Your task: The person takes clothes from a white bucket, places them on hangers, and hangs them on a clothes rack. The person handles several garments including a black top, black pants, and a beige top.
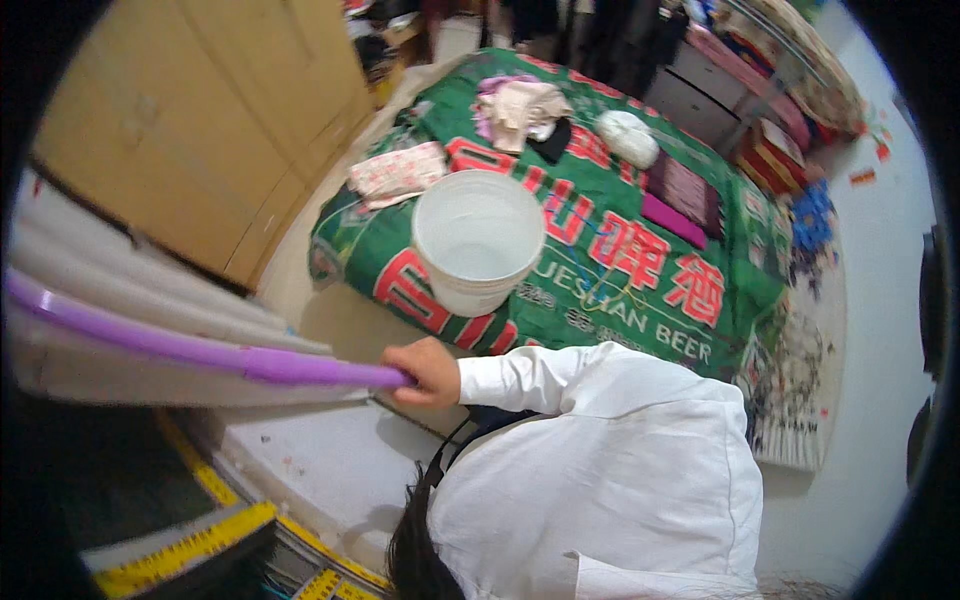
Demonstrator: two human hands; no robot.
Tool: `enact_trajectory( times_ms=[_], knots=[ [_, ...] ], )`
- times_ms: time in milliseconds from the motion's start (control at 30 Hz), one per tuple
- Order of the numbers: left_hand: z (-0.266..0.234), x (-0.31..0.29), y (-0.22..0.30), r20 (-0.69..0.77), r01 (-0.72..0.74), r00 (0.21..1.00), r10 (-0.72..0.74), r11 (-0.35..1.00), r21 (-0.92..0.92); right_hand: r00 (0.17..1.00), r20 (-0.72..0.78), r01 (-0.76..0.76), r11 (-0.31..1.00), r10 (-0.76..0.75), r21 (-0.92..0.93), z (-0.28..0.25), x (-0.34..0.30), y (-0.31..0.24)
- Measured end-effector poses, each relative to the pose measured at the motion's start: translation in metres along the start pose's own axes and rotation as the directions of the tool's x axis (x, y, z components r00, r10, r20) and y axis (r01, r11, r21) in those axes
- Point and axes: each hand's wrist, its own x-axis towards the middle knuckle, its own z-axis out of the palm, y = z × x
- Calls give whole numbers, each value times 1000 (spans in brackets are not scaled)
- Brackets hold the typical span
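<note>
My right hand [425, 370], at the end of a white sleeve, is wrapped round the end of a long purple pole [300, 369]. The pole runs off to the left rim, where its far end is out of sight. My left hand is out of the picture. Beyond the right hand, a white plastic bucket [462, 298] appears upright against the near-left part of a green printed cover [600, 270]. Whether it rests on the cover or before it, I cannot tell. Left of the bucket lies a folded, flowered pale cloth [400, 174].
Folded clothes [525, 108], a white bundle [628, 138] and a magenta folded cloth [674, 220] lie on the cover. Tan cabinet doors [200, 120] line the left. A red box [772, 157] sits far right. Yellow-marked strips [185, 548] cross the lower left.
</note>
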Motion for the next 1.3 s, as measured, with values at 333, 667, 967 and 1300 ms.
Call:
enact_trajectory(
  times_ms=[333,667,967,1300],
  knots=[
    [78,-5,129,175,80,984,20,835,-544,443,-804,-875,386,397,-291,-187,-122,104],
    [133,6,223,284,137,952,117,666,-733,-148,-847,-979,-199,511,51,-220,-241,192],
    [181,15,287,335,176,916,219,533,-828,-402,-803,-903,-337,440,267,-233,-238,225],
    [250,28,343,552,473,769,321,294,-830,-174,-881,-971,72,439,228,-223,-204,284]
  ],
)
